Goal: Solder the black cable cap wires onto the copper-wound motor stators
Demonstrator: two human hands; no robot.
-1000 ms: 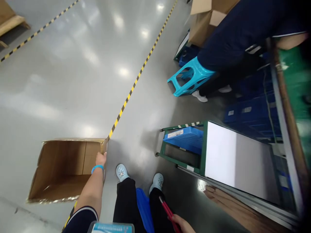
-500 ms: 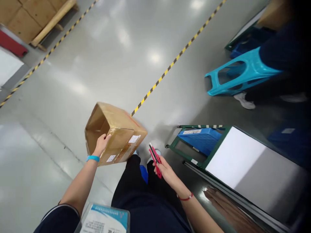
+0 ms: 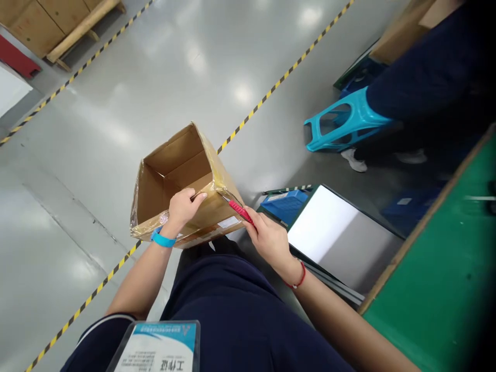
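An open, empty cardboard box [image 3: 170, 170] with tape along its edges is held up over my lap, its mouth facing up and left. My left hand [image 3: 182, 205], with a blue wristband, grips the box's near rim, fingers curled over the edge. My right hand [image 3: 267, 238], with a red cord at the wrist, is closed round a red utility knife [image 3: 239, 211]. The knife's tip rests on the taped corner edge of the box beside my left fingers.
A person in dark blue sits on a turquoise stool [image 3: 344, 124] at the upper right. A green cart [image 3: 289, 204] holds a blue tray and a white panel [image 3: 333, 237]. A green table edge [image 3: 437, 289] lies at right. Yellow-black floor tape [image 3: 271, 93] crosses the grey floor; wooden pallets [image 3: 58, 26] stand top left.
The box was lifted from the floor, then turned so its opening faces up. My right hand brought the red knife up from my lap to the box's taped edge.
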